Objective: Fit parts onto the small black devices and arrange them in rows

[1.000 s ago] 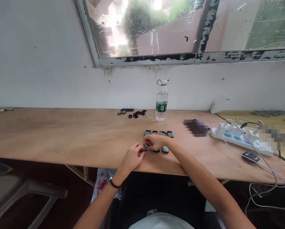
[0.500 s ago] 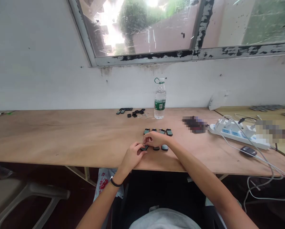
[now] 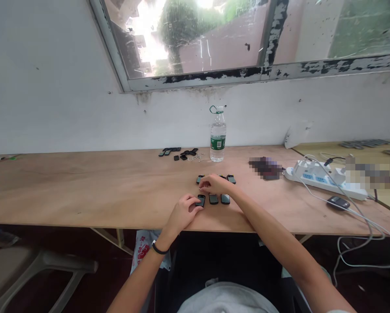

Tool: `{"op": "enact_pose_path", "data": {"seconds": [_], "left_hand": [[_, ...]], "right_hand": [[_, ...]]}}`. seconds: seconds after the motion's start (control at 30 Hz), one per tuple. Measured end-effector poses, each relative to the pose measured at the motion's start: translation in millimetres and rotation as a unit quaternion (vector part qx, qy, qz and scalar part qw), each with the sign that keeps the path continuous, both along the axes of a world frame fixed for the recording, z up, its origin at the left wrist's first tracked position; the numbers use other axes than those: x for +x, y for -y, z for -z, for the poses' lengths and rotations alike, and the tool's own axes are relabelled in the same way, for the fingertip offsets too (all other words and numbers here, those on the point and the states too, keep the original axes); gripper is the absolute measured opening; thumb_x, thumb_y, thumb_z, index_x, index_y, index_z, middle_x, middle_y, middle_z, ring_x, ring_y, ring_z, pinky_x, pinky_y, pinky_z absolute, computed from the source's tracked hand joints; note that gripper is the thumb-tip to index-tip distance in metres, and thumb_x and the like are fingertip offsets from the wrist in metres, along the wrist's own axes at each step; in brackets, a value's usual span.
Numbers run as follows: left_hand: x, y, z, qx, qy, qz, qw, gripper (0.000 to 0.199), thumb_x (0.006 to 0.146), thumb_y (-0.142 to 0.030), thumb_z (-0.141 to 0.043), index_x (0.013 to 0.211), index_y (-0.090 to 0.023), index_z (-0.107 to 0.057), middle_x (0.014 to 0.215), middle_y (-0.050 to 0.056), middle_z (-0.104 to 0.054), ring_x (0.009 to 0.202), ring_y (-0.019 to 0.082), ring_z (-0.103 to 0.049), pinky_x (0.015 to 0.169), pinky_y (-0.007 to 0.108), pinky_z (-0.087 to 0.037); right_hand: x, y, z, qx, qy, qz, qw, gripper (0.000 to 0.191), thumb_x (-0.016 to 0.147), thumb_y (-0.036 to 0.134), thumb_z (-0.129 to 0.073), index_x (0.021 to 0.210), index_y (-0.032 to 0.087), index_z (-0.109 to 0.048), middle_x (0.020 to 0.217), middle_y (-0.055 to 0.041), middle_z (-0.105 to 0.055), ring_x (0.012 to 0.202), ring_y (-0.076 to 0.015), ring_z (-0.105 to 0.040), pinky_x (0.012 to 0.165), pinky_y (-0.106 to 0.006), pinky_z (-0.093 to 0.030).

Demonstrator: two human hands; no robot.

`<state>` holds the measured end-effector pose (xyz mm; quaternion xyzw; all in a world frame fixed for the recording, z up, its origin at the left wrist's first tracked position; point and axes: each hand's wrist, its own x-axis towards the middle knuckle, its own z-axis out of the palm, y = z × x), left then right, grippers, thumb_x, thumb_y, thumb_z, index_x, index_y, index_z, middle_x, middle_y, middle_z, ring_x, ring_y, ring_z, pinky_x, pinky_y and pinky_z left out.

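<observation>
Small black rectangular key fobs with dark glossy faces lie in two short rows on the light brown plywood counter (image 3: 84, 191), close to its near edge. In the near row, three fobs lie side by side: the left fob (image 3: 200, 200), the middle fob (image 3: 213, 198) and the right fob (image 3: 225, 198). The far row sits at 12 o'clock from them; its left end fob (image 3: 200, 178) and right end fob (image 3: 231, 178) show, and the ones between are hidden by the hand.

The left hand (image 3: 183, 212) rests on the counter at 7 o'clock from the near row. Its fingers (image 3: 195, 202) are bent together and touch the left fob, which lies flat on the wood; I cannot tell if they pinch it or only press it. A black band is around this wrist. The right hand (image 3: 216, 184) is between the two rows, palm down, with its fingers (image 3: 204, 187) curled loosely and close together above the counter. Whether they hold something is not visible.

At 12 o'clock from the hands, near the white wall, stands a clear plastic water bottle with a green label (image 3: 217, 137), upright. At 10 o'clock from the bottle lies a heap of black small parts (image 3: 178, 153). At 3 o'clock from the hands lies a white power strip with blue sockets (image 3: 322, 181), and a dark oval device (image 3: 337, 202) lies just beside its cables.
</observation>
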<state>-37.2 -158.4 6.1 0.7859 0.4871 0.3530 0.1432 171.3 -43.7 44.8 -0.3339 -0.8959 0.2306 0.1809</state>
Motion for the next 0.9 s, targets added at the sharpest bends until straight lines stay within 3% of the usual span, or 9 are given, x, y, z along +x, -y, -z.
{"op": "enact_pose_path", "data": {"seconds": [0.23, 0.4, 0.6, 0.73, 0.9], "left_hand": [[-0.3, 1.2, -1.6, -0.012, 0.001, 0.003, 1.000, 0.010, 0.094, -0.023, -0.073, 0.103, -0.024, -0.077, 0.108, 0.004, -0.070, 0.100, 0.022, -0.069, 0.094, 0.035, -0.056], [-0.7, 0.1, 0.8, -0.009, -0.002, 0.001, 1.000, 0.010, 0.092, -0.022, -0.075, 0.102, -0.023, -0.076, 0.107, 0.003, -0.070, 0.098, 0.021, -0.069, 0.093, 0.035, -0.056], [-1.5, -1.4, 5.6, -0.005, 0.007, -0.008, 1.000, 0.012, 0.092, -0.020, -0.075, 0.104, -0.024, -0.076, 0.109, 0.003, -0.071, 0.102, 0.022, -0.069, 0.094, 0.035, -0.056], [-2.2, -0.1, 4.5, 0.015, 0.003, -0.017, 1.000, 0.011, 0.093, -0.020, -0.075, 0.103, -0.025, -0.075, 0.109, 0.003, -0.069, 0.102, 0.021, -0.068, 0.095, 0.036, -0.056], [10.3, 4.2, -3.5, 0.101, -0.047, -0.020, 0.994, 0.009, 0.093, -0.019, -0.075, 0.100, -0.024, -0.075, 0.112, 0.006, -0.067, 0.114, 0.026, -0.061, 0.101, 0.042, -0.051]], "right_hand": [[0.1, 1.3, -0.5, 0.009, 0.025, -0.019, 0.999, 0.014, 0.096, 0.023, -0.067, 0.095, 0.018, -0.080, 0.090, -0.0056, -0.077, 0.075, -0.0159, -0.065, 0.066, -0.024, -0.046], [5.2, 4.1, -5.7, -0.061, 0.001, -0.018, 0.998, 0.022, 0.095, 0.018, -0.057, 0.098, 0.018, -0.078, 0.086, -0.0043, -0.076, 0.060, -0.0127, -0.061, 0.056, -0.023, -0.043], [30.6, -2.1, -1.1, -0.063, -0.024, -0.101, 0.993, 0.033, 0.079, 0.005, -0.056, 0.100, 0.017, -0.077, 0.103, -0.0057, -0.076, 0.082, -0.0158, -0.066, 0.069, -0.023, -0.049], [42.6, 0.0, 8.1, -0.047, -0.014, -0.115, 0.992, 0.031, 0.074, 0.008, -0.062, 0.103, 0.016, -0.068, 0.089, -0.0021, -0.068, 0.072, -0.0135, -0.056, 0.065, -0.022, -0.045], [40.8, 4.3, 10.9, -0.053, -0.019, -0.125, 0.991, 0.019, 0.078, 0.012, -0.065, 0.096, 0.017, -0.061, 0.079, 0.0019, -0.057, 0.068, -0.0118, -0.048, 0.062, -0.022, -0.039]]}}
